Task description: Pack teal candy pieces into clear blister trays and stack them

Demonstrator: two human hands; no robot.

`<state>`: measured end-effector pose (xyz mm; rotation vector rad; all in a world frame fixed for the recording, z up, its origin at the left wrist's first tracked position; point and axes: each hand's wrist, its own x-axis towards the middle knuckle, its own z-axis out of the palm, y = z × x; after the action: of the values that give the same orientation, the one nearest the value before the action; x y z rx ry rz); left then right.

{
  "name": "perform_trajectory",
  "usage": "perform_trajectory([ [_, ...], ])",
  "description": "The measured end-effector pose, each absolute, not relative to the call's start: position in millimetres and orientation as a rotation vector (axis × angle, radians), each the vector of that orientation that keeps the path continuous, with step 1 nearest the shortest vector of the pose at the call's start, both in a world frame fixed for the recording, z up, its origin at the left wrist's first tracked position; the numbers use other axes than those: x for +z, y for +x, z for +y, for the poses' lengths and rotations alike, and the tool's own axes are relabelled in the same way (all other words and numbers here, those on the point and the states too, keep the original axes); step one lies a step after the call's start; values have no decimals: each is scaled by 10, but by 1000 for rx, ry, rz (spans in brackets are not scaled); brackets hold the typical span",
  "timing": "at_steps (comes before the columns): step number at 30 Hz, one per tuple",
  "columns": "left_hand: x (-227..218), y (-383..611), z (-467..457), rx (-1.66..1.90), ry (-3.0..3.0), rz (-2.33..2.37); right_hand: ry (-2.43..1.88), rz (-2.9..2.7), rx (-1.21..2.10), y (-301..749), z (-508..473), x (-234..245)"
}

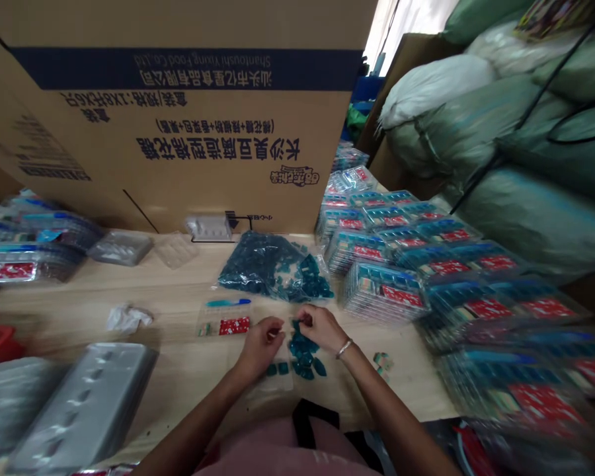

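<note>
A small heap of glossy teal pieces (303,357) lies on the table in front of me. My right hand (322,327) is at the heap's far end, its fingers pinched on a teal piece. To its left, my left hand (262,347) has thumb and fingers curled together; anything between them is too small to make out. Partly under that hand is a clear plastic tray (280,383) with a few teal squares (277,369) in it. Just beyond sits another clear tray (209,316) holding a blue pen-like stick (228,303) and a red white-patterned card (235,326).
A large clear bag of teal pieces (262,268) lies ahead, before a tall cardboard box (203,132). Stacks of filled trays (384,291) crowd the right, with small pale-and-green pieces (383,362) nearby. Nested empty trays (92,396), crumpled tissue (127,318) and a red bin (0,340) are left.
</note>
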<state>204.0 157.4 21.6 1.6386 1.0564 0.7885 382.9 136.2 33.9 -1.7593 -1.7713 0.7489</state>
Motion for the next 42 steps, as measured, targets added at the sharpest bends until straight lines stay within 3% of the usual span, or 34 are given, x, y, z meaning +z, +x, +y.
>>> perform_trajectory([
  [5, 237, 2334, 1623, 788, 1179, 866, -1458, -1491, 886, 3782, 1187, 400],
  [12, 368, 2149, 1462, 811, 992, 915, -1418, -1450, 904, 3620, 1039, 447],
  [17, 344, 2062, 1361, 765, 826, 951, -1434, -1459, 697, 3399, 932, 380],
  [20, 345, 2056, 1290, 729, 912, 999, -1422, -1383, 660, 3309, 821, 292],
  [26, 379, 2116, 1282, 607, 1072, 1001, -1424, -1090, 946, 3545, 647, 134],
  [33, 212, 2301, 1739, 660, 1284, 1093, -1574, -1705, 498, 4095, 920, 149],
  [37, 176, 2330, 1791, 713, 1402, 1116, -1655, -1895, 531, 4195, 1042, 139],
  [42, 300, 2267, 1651, 785, 1527, 1070, -1589, -1690, 591, 4142, 965, 225],
])
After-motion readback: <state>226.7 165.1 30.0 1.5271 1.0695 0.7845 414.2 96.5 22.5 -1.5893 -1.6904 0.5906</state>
